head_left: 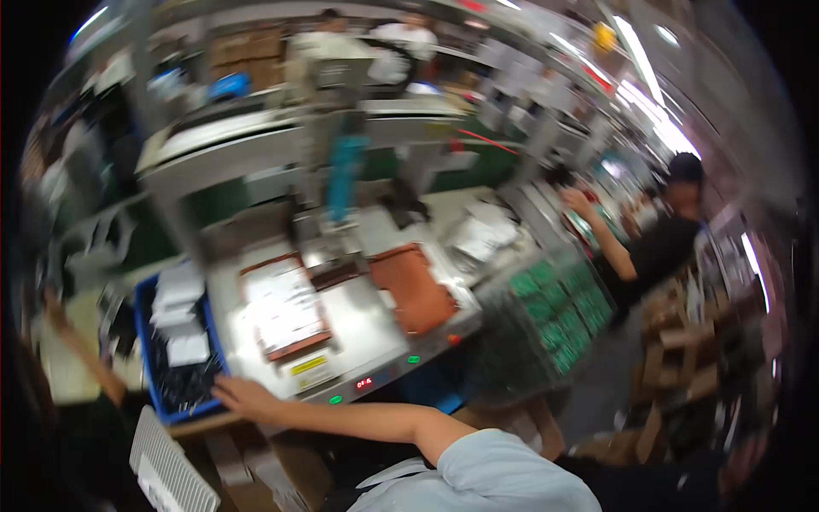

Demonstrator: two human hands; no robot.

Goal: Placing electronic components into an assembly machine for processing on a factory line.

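Note:
My left hand (243, 398) reaches out at the near right corner of a blue plastic bin (152, 358), fingers stretched and apart, nothing seen in them. Whether it touches the rim is blurred. Inside the bin lie white flat pieces (177, 294) and dark plastic wrapping (183, 382). To the right of the bin is a metal machine table (363, 334). On it a red-brown tray (299, 346) bears white flat pieces, and another red-brown plate (413, 290) sits further right. My right hand cannot be made out; a blurred limb-like shape (547, 431) shows past my sleeve.
A teal upright cylinder (345, 175) stands behind the table. White bags (485, 232) lie at its right, near a clear bag of green pieces (559, 316). Co-workers' arms (610, 243) show right and left (85, 350). Cardboard boxes (682, 354) are piled right; a grey ribbed panel (171, 465) is near left.

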